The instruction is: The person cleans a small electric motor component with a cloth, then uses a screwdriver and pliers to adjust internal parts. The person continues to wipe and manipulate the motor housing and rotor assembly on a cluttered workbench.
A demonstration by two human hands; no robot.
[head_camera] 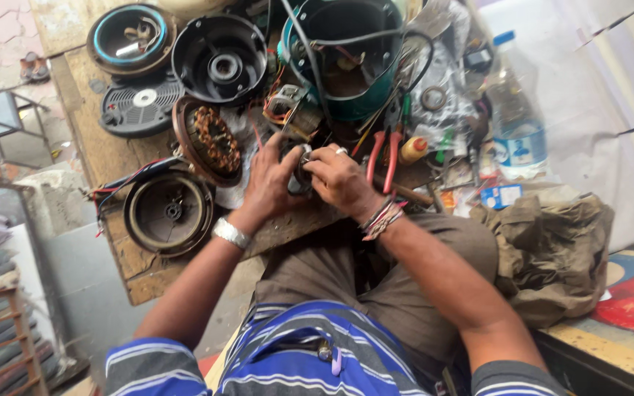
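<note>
Nearest, both forearms reach to the workbench [111, 158]. His left hand [269, 180] and right hand [339, 178] close together around a small metal part [301, 167], possibly a motor piece. Beyond lie red-handled pliers [384, 150] and a teal housing [346, 55].

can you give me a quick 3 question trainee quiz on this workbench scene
1. True or false: both hands grip one small metal motor part.
2. Which wrist wears the metal watch? A left, B right.
3. What red-handled tool lies just beyond the right hand?

Key: 1 true; the left hand and right hand close around it together. 2 A. 3 pliers, beside the plastic water bottle side of the wooden bench.
</note>
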